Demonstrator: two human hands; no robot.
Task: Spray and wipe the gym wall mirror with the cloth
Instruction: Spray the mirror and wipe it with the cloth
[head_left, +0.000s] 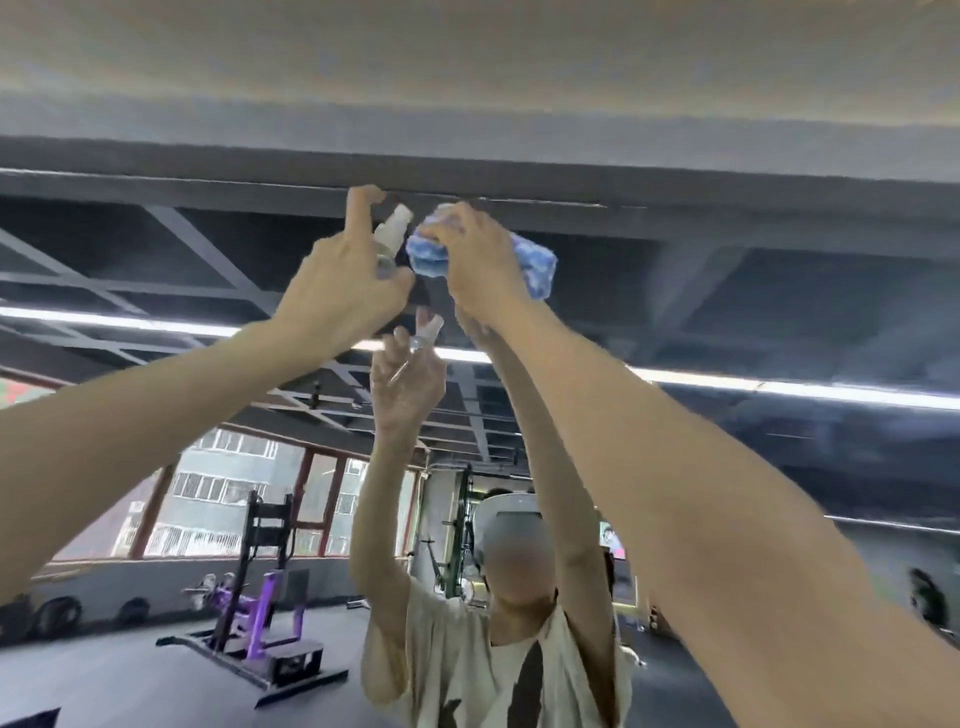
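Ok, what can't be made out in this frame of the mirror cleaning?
Head view only:
- spray bottle: its body is hidden in the left hand, so the fill level is unreadable.
- cloth: its middle is covered by the right hand; contact with the mirror is unclear.
- Wet spray or streaks on the glass: lost in blur.
- Mirror's sides and bottom: cut off by the frame edges.

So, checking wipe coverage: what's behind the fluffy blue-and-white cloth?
Only the large wall mirror, near its top edge. The glass behind the fluffy blue-and-white cloth is hidden by it and the gripping right hand.
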